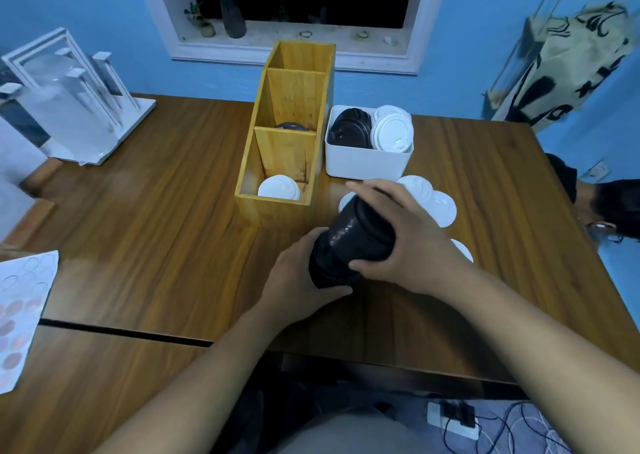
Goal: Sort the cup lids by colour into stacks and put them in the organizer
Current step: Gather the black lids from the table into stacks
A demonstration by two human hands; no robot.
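Two hands hold a tilted stack of black lids (pixel 353 242) over the table (pixel 156 211).
The left hand (pixel 301 280) grips its lower end, the right hand (pixel 412 245) wraps the upper part. The organizer (pixel 273 207) has white lids (pixel 278 187) in the nearest compartment and, it seems, a dark lid (pixel 291 127) in the middle one. Beside it, a white bin (pixel 367 166) holds mixed lids (pixel 391 131).
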